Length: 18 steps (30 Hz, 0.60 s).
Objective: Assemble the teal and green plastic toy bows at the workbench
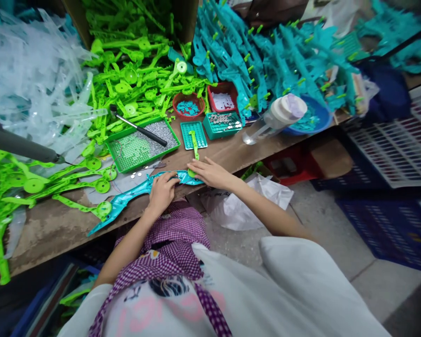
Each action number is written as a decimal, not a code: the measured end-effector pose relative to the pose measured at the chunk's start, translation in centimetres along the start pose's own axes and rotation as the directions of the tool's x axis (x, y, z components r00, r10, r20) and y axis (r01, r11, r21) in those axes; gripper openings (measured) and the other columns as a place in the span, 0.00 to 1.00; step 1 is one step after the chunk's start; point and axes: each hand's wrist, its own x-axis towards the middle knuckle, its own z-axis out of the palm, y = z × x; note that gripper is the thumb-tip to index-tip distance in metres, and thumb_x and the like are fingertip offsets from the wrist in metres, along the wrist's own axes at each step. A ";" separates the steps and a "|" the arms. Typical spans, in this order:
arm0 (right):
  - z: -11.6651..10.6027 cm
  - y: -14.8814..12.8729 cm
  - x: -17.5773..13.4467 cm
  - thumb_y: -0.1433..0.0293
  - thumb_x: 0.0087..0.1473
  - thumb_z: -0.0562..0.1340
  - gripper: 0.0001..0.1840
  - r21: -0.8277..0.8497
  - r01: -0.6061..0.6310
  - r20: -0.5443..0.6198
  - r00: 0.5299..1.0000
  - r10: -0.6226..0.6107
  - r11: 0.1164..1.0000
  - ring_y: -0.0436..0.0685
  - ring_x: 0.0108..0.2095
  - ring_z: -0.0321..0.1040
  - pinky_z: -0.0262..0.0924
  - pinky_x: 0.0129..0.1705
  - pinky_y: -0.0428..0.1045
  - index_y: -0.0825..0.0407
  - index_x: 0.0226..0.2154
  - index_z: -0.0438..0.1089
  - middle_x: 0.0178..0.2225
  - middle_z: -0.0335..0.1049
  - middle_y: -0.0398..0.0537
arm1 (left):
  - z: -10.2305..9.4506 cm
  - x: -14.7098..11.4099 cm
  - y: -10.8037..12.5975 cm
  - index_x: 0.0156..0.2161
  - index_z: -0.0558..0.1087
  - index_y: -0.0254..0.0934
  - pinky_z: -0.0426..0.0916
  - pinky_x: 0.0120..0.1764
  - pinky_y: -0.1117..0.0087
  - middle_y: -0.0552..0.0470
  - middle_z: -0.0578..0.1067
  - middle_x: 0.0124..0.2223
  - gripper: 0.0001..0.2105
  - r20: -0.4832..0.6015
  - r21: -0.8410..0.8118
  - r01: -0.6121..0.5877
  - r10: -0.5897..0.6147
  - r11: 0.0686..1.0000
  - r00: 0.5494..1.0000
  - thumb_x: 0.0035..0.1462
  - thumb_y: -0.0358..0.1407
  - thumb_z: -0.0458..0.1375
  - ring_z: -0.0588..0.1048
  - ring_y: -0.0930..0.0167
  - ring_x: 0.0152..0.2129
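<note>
A long glossy teal plastic shell [126, 194] lies along the table's front edge, with a green round-ended arm at each end. My left hand [162, 189] is over the middle of the shell, fingers curled down onto it; anything small under the fingertips is hidden. My right hand [212, 173] is at the shell's right end, its fingers over the round end of a green plastic arm [195, 146]. The arm's narrow end points away, over a small teal tray [185, 138].
A green basket [122, 161] holds small metal pieces, with a black-handled screwdriver [143, 128] across it. Beyond are a teal box of metal discs [222, 126], red containers [175, 108], a clear bottle [270, 119] and piled green arms. A power screwdriver [21, 140] hangs at left.
</note>
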 end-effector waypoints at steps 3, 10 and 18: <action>0.5 -0.3 -0.2 0.67 0.65 0.49 0.27 0.026 -0.044 -0.004 0.999 0.044 0.999 0.63 0.68 0.49 0.42 0.66 0.73 0.47 0.66 0.53 0.66 0.57 0.53 | 0.1 0.1 0.0 0.45 0.78 0.43 0.64 0.54 0.55 0.47 0.75 0.55 0.15 -0.004 0.007 0.003 -0.003 1.000 1.000 0.61 0.27 0.52 0.71 0.62 0.54; -2.0 -3.1 0.2 0.56 0.64 0.52 0.31 0.381 -0.136 -0.337 0.901 0.274 0.915 0.63 0.69 0.46 0.39 0.68 0.69 0.45 0.66 0.51 0.68 0.52 0.52 | -0.2 0.4 -0.1 0.45 0.78 0.43 0.64 0.54 0.55 0.47 0.75 0.55 0.13 0.008 -0.034 0.010 -0.010 0.999 1.000 0.61 0.29 0.53 0.71 0.62 0.53; -6.3 -6.9 4.7 0.53 0.64 0.47 0.24 0.642 0.081 -0.715 0.421 0.558 0.762 0.59 0.54 0.65 0.64 0.53 0.59 0.44 0.54 0.64 0.50 0.66 0.48 | -0.4 0.7 -1.0 0.42 0.80 0.42 0.66 0.55 0.55 0.48 0.78 0.52 0.08 -0.016 -0.212 0.010 -0.014 0.977 1.000 0.61 0.36 0.59 0.75 0.64 0.49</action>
